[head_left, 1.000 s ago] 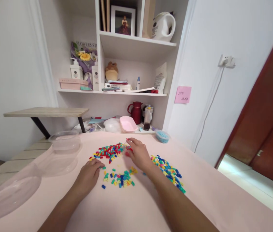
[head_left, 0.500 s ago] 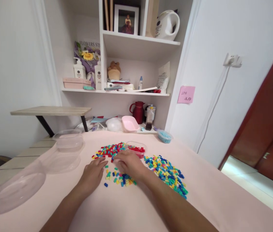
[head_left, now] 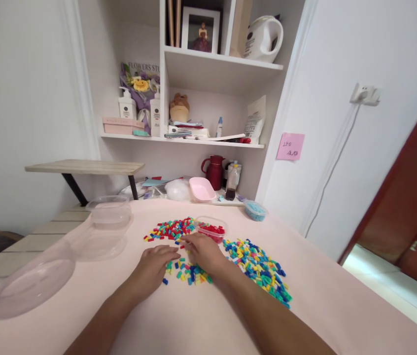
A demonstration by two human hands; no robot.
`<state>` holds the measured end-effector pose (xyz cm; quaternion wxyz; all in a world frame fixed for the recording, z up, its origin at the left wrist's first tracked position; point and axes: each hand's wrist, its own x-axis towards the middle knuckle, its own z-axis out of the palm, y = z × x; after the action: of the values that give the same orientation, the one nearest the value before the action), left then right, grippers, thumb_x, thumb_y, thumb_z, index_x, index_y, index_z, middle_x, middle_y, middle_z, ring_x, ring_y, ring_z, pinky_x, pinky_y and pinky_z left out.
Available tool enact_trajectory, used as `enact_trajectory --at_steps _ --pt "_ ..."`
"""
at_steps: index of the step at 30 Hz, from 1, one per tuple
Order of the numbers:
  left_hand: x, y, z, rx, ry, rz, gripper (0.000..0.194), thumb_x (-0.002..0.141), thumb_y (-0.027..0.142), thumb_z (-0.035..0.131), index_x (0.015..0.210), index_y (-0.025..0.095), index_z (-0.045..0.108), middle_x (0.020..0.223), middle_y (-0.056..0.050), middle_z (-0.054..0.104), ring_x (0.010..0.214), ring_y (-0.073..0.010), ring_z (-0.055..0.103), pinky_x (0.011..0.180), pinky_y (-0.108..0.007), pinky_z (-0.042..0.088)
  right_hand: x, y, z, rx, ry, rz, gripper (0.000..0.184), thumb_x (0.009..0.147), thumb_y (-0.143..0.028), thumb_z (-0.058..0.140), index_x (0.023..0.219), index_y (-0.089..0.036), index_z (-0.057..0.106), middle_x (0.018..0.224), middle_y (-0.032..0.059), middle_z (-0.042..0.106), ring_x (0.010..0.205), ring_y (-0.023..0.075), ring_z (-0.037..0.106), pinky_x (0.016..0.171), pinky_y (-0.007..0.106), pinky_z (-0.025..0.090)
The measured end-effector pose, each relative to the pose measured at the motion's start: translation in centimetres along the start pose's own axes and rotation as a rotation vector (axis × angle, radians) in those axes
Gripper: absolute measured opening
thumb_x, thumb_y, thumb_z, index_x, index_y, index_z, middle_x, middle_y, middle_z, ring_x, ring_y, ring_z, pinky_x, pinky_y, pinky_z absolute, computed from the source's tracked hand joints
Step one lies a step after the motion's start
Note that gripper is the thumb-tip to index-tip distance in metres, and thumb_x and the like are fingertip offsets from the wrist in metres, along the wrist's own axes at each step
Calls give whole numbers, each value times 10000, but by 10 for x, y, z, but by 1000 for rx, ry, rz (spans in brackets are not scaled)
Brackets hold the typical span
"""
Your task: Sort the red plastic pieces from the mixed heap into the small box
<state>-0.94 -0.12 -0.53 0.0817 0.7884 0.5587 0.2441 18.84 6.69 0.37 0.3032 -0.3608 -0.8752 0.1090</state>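
Small multicoloured plastic building bricks lie loose on the pink table. My left hand (head_left: 153,268) rests low over the table with fingers stretched out toward the small middle group of bricks (head_left: 190,272). My right hand (head_left: 205,252) is just to its right, fingers reaching forward and left, thumb apart from them; a red brick (head_left: 182,247) lies by its fingertips. Beyond the hands spreads a mostly red pile of bricks (head_left: 173,229). A clear tub (head_left: 210,219) holding red bricks stands directly behind my right hand. Right of my wrist is a larger blue, yellow and green pile (head_left: 258,266).
Clear empty tubs (head_left: 110,214) and a clear lid-like piece (head_left: 33,286) sit along the left side. At the back right stands a tub of light blue pieces (head_left: 256,211). A pink bowl (head_left: 202,189), a red jug (head_left: 215,172) and a bottle (head_left: 232,182) are behind the table.
The view has shifted slightly left. My left hand has drawn back a little from the red pile, and the right fingers have moved nearer a loose red brick.
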Motion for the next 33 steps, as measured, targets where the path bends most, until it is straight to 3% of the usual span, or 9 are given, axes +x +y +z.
enact_trajectory --at_steps 7,15,19,22,27,33 --pt "4 -1 -7 -37 136 -24 427 756 26 397 874 239 748 959 -18 756 953 -178 663 908 -330 489 -2 -6 -5 -26 -89 -176 324 869 -111 513 1027 -277 742 1078 18 726 1002 178 654 913 297 469" --pt "3 2 -12 -9 149 -68 400 773 47 385 835 226 737 915 -23 747 931 -184 660 885 -335 487 -2 -6 -10 -117 -178 -204 311 848 -97 521 1020 -226 745 1095 32 728 1034 208 653 912 304 478" --pt "3 0 -11 -37 161 -68 389 751 39 400 819 225 735 906 -23 745 922 -184 658 875 -333 493 -1 -6 -12 -80 -132 -228 311 835 -77 519 1004 -206 745 1086 47 729 1024 203 658 910 302 488" --pt "3 0 -11 -56 164 -70 384 738 28 407 810 223 730 901 -20 745 928 -178 657 878 -321 491 2 -9 -24 -66 -5 -234 401 827 -42 490 1099 -236 712 1205 40 681 1113 193 615 967 317 461" --pt "3 1 -11 -56 165 -76 387 739 46 390 816 220 727 923 -27 746 938 -188 663 889 -337 493 7 -4 -51 -191 178 -74 510 830 -34 475 1274 -248 607 1373 52 564 1225 218 519 1041 397 387" --pt "5 -7 -9 -56 196 -65 361 761 107 392 808 233 727 948 -35 739 941 -207 672 899 -370 498 3 16 -54 -371 123 196 404 864 -96 507 1197 -268 657 1463 92 443 1284 292 440 1004 478 375"
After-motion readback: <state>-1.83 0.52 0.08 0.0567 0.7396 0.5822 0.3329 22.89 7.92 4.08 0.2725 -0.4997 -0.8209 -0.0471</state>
